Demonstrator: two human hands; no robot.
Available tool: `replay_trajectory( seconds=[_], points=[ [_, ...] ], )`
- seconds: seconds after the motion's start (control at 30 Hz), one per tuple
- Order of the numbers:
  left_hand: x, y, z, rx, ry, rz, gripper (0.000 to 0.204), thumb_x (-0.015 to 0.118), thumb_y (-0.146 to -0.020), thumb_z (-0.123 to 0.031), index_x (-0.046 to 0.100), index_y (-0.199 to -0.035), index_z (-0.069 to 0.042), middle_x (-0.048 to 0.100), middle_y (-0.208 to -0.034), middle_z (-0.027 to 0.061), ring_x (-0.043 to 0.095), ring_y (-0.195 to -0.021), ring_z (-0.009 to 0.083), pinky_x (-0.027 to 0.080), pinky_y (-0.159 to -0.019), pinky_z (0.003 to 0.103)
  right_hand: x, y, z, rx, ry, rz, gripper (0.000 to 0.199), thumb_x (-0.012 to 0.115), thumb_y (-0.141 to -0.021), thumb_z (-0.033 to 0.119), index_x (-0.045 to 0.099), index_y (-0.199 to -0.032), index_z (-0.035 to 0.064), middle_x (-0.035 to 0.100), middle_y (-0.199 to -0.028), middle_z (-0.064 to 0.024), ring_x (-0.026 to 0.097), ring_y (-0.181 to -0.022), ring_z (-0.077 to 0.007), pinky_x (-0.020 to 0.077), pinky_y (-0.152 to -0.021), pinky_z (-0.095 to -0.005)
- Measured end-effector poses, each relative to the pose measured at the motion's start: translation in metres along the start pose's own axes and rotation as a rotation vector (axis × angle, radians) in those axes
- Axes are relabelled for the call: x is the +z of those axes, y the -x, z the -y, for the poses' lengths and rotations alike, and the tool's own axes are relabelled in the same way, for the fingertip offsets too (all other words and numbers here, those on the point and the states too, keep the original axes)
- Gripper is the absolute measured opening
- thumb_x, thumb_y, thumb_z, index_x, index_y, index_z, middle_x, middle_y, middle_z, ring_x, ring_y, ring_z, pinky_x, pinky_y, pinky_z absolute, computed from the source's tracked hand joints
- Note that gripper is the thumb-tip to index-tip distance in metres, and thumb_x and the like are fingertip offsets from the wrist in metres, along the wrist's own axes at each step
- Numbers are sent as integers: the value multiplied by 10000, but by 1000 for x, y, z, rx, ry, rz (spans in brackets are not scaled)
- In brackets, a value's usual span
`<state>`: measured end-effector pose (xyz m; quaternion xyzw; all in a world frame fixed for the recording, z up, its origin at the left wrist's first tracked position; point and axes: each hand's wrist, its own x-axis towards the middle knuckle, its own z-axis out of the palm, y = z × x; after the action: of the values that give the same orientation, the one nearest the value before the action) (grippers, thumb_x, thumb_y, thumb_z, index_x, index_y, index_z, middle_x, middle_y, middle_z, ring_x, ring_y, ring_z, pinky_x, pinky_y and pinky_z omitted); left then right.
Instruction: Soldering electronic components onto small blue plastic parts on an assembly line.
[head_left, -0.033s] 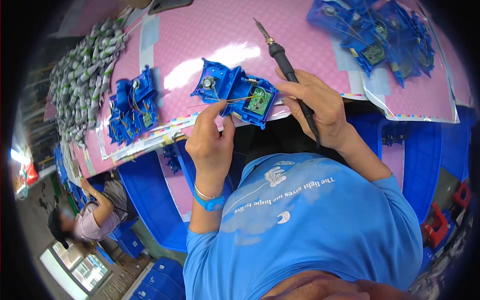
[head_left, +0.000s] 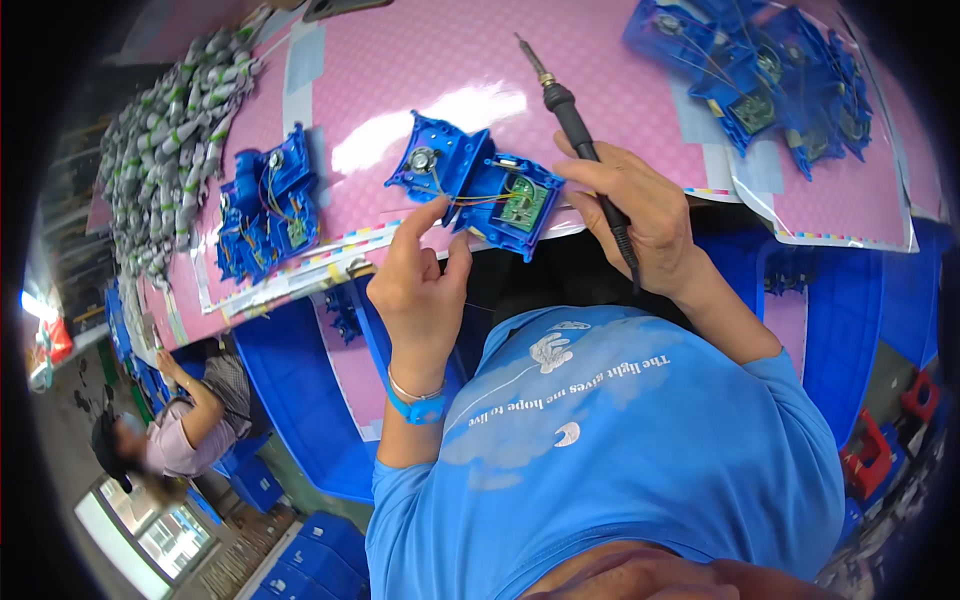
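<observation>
The blue case [head_left: 475,181] lies on the tabletop [head_left: 400,60] with wires [head_left: 482,202] in but not yet closed, the left hand [head_left: 412,285] slightly open beside it, the right hand [head_left: 648,222] holding a soldering iron [head_left: 576,130].

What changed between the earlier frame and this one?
The thin reddish wire end sticking out left past the left hand no longer shows there. The table sits slightly farther right in the picture, probably a camera shift. I see nothing grabbed or released: the right hand still holds the iron, and the left stays by the wires of the open casing.
</observation>
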<state>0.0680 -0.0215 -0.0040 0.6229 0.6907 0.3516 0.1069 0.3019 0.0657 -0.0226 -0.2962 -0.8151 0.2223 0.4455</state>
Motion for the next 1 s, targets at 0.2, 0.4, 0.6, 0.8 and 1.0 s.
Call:
replay_trajectory(
  seconds=[0.2,0.4,0.6,0.8,1.0],
  points=[
    [-6,-4,13,-374,814,66,597,717,-832,120,515,-1385,19,725,-1249,175,431,-569,-45,341,-501,143,28,-2,6,51,-109,-8,357,721,-864,-142,676,-1193,-10,705,-1266,-251,722,-1155,-291,587,-960,-343],
    [-2,-17,25,-371,1085,-85,599,722,-854,114,518,-1411,35,719,-996,79,496,-630,-21,371,-529,130,36,3,7,89,-97,-44,324,706,-886,-140,680,-1184,-15,728,-1227,-225,705,-1187,-304,592,-940,-334],
    [-16,-24,36,-244,840,-73,403,748,-859,65,668,-1251,23,567,-781,-56,427,-604,-45,292,-524,143,37,3,15,133,-145,-65,292,716,-888,-130,684,-1155,-15,738,-1207,-217,705,-1186,-287,597,-880,-293],
    [-32,-24,25,-278,1248,283,773,791,-753,115,491,-1458,16,606,-926,10,465,-672,-15,368,-596,138,30,-3,17,49,10,-27,328,736,-874,-110,661,-1181,-19,722,-1223,-254,734,-1110,-262,602,-850,-291],
    [-23,-11,9,-339,1352,449,1001,758,-724,169,291,-1586,-31,588,-1104,91,559,-787,43,481,-704,172,40,-34,43,-110,-360,73,379,763,-857,-96,645,-1211,-29,673,-1294,-299,737,-1101,-326,606,-908,-369]
  ],
)
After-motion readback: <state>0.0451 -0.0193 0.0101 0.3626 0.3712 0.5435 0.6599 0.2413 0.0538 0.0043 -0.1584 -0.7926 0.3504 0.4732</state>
